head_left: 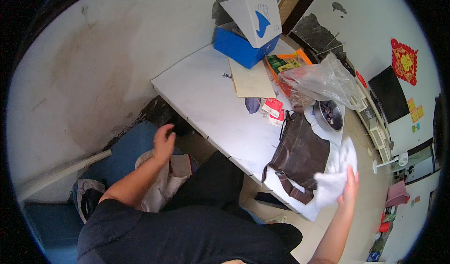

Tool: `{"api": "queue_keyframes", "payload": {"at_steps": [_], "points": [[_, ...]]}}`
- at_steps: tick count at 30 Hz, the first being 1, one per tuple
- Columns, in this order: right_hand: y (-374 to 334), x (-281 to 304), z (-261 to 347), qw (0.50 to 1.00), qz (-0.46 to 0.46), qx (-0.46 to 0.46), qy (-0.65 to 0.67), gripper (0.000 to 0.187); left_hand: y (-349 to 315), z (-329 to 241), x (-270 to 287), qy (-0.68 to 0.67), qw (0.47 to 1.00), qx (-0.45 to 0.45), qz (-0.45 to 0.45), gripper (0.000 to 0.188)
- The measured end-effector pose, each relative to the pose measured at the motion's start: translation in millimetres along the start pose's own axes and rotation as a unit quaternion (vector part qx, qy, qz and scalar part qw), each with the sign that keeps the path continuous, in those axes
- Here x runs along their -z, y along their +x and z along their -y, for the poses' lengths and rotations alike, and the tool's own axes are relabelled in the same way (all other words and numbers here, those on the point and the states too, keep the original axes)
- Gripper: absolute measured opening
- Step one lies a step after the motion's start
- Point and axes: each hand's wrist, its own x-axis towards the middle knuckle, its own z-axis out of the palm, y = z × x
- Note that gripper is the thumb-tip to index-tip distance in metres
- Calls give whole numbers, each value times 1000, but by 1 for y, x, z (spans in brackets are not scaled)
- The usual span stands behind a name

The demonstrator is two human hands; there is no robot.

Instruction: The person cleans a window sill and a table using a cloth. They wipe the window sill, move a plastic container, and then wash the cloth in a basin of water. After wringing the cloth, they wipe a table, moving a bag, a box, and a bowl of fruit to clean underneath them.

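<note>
My right hand (348,189) grips a bunched white cloth (344,158) at the right edge of the table, beside a dark brown leather bag (302,151). The bag lies flat on the white table (197,90), its strap folded toward the near edge. Off the table's left side, my left hand (164,142) hangs in the air with nothing in it, its fingers loosely bent and apart. Below it, a beige cloth item (166,184) rests on the blue seat (133,151).
Behind the bag are a metal bowl of dark pieces (329,115), a clear plastic bag (323,79), red-and-white packets (273,107) and a cream paper sheet (251,81). A blue-and-white box (248,43) stands at the far end. A wall (89,76) rises on the left.
</note>
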Motion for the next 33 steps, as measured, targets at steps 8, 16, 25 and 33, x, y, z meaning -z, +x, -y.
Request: {"api": "queue_keyframes", "payload": {"at_steps": [8,16,25,33], "points": [[11,-278,-150,792,359,233,-435,67,0,106,74,392,915,1,97,47],[27,-469,-190,668,334,337,-573,64,-1,105,75,404,910,-9,87,50],[198,-601,-208,668,169,352,-634,58,-9,122,73,397,912,18,105,50],[121,-592,-198,673,254,442,-536,40,-9,122,66,401,914,-6,68,51]]}}
